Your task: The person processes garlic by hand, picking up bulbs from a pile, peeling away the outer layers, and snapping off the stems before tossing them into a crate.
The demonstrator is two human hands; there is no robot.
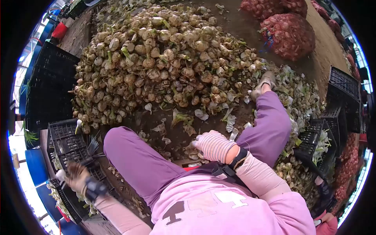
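My left hand [77, 177], in a brownish glove blurred by motion, is at the left over the black crates. Its fingers are closed on a small white bulb [61, 175], which looks like a trimmed garlic or onion. My right hand [213, 145], in a striped glove, is a fist in front of my lap. A small pale tip [194, 144] shows at its fingers; I cannot tell what it is. Ahead of my knees rises a large heap of brown-skinned bulbs [156, 58]. One loose white bulb [148, 107] lies at its near edge.
Black crates [68, 143] stand at my left, with a taller black crate [49, 84] behind. Another crate [315, 143] with pale trimmings is at the right. Peeled skins [299, 94] cover the ground by my right foot. Red net sacks [288, 37] lie farther back. Another person's sleeve [327, 225] shows lower right.
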